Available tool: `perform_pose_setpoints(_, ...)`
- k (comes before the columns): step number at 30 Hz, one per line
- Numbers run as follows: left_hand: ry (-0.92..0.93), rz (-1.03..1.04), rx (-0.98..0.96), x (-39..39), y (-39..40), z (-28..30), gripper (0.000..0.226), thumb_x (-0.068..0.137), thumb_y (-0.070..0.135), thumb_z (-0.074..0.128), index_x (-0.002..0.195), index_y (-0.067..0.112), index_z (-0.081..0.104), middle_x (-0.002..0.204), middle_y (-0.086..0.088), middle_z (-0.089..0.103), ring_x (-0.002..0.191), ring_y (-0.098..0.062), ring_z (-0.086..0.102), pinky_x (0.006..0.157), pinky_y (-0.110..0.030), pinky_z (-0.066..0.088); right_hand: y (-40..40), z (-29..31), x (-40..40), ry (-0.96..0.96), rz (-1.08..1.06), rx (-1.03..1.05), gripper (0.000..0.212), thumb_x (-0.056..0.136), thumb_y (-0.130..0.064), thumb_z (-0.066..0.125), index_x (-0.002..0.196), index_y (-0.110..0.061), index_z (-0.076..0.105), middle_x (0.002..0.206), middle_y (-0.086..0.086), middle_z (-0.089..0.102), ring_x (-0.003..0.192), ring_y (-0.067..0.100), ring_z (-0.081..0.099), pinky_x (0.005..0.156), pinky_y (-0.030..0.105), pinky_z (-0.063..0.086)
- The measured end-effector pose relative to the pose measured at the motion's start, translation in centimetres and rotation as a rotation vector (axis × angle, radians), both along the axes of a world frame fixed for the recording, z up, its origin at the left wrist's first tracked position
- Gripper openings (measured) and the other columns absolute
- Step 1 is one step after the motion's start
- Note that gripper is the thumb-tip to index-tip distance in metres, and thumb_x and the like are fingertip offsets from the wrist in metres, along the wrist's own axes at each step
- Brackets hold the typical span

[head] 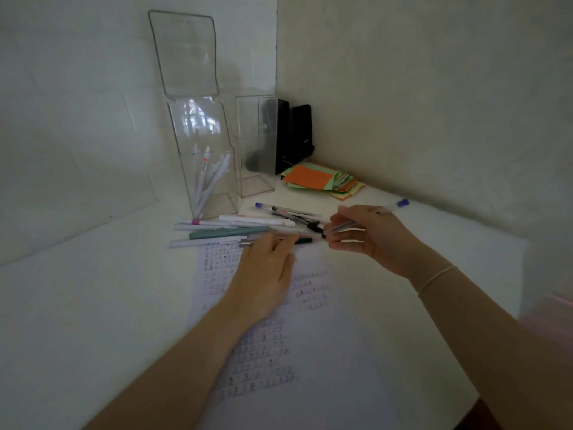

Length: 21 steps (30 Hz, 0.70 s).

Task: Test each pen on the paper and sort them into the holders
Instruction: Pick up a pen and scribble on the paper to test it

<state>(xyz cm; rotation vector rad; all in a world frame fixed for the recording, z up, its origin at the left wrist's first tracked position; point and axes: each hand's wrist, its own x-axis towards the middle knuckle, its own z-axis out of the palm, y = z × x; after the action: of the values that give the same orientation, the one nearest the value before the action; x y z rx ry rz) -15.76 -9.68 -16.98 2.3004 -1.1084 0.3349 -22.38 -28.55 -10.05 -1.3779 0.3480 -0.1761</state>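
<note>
A sheet of paper (313,339) covered in small pen marks lies on the white desk. My left hand (266,274) rests flat on its upper part, fingertips at the pile of pens (248,226) just beyond the sheet. My right hand (369,234) pinches a clear pen with a blue end (392,207), its tip pointing left, low over the paper's top edge. Two clear holders stand behind the pile: the left holder (206,162), lid raised, contains several white pens; the right holder (255,144) looks empty.
A stack of orange and green paper notes (322,180) lies at the back right. Two black boxes (294,135) stand in the wall corner. Walls close off the desk at left and back. The desk's right edge (524,274) drops off beside my right forearm.
</note>
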Motion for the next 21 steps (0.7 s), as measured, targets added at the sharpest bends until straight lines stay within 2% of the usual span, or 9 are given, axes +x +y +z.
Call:
perform_pose_setpoints(4, -0.096, 0.008, 0.115, -0.2, 0.1, -0.5, 0.052, 0.089, 0.034, 0.025, 0.136, 0.021, 0.045, 0.116, -0.005, 0.057, 0.1, -0.025, 0.052, 0.081, -0.036, 0.037, 1.4, -1.3, -1.0, -0.025, -0.1, -0.031, 0.007, 0.087, -0.003, 0.06, 0.083, 0.002, 0.063, 0.085, 0.021, 0.068, 0.074, 0.027, 0.068, 0.069, 0.035, 0.06)
perform_pose_setpoints(7, -0.079, -0.06, 0.063, -0.4, 0.3, 0.2, 0.046, 0.089, 0.036, 0.032, 0.128, 0.024, 0.053, 0.121, 0.001, 0.056, 0.11, -0.018, 0.049, 0.09, -0.031, 0.034, 2.8, -2.2, -1.8, 0.033, -0.169, -0.168, 0.012, 0.081, -0.002, 0.067, 0.072, 0.0, 0.059, 0.07, 0.016, 0.065, 0.058, 0.021, 0.061, 0.055, 0.026, 0.055)
perform_pose_setpoints(11, -0.116, -0.216, 0.136, -0.8, 1.0, 0.8, 0.041, 0.085, 0.053, 0.042, 0.116, 0.035, 0.061, 0.105, 0.01, 0.05, 0.1, -0.007, 0.041, 0.083, -0.022, 0.025, 4.3, -3.9, -2.6, 0.053, -0.237, -0.212, 0.022, 0.087, -0.006, 0.061, 0.066, -0.002, 0.054, 0.057, 0.013, 0.062, 0.04, 0.016, 0.052, 0.041, 0.023, 0.045)
perform_pose_setpoints(15, -0.103, -0.261, 0.187, -1.0, 1.1, 0.6, 0.047, 0.081, 0.061, 0.043, 0.117, 0.037, 0.061, 0.09, 0.01, 0.042, 0.087, -0.007, 0.039, 0.075, -0.026, 0.025, 4.9, -5.2, -2.8, 0.054, -0.407, -0.423, 0.021, 0.08, -0.001, 0.06, 0.06, 0.004, 0.054, 0.047, 0.013, 0.055, 0.031, 0.011, 0.044, 0.037, 0.018, 0.038)
perform_pose_setpoints(18, -0.082, -0.243, 0.202, -1.1, 1.0, 0.7, 0.055, 0.078, 0.065, 0.036, 0.119, 0.037, 0.06, 0.082, 0.011, 0.042, 0.08, -0.006, 0.038, 0.07, -0.027, 0.02, 5.0, -5.7, -2.8, 0.044, -0.491, -0.562, 0.024, 0.075, 0.003, 0.058, 0.054, 0.005, 0.047, 0.048, 0.014, 0.042, 0.036, 0.008, 0.034, 0.039, 0.014, 0.031)
perform_pose_setpoints(21, -0.036, -0.216, 0.219, -1.2, 0.9, 0.8, 0.051, 0.081, 0.064, 0.042, 0.122, 0.038, 0.057, 0.074, 0.014, 0.038, 0.075, -0.004, 0.039, 0.068, -0.027, 0.019, 5.1, -5.6, -3.0, 0.047, -0.465, -0.576, 0.021, 0.073, 0.005, 0.057, 0.054, 0.005, 0.049, 0.051, 0.014, 0.043, 0.037, 0.009, 0.034, 0.037, 0.014, 0.032)
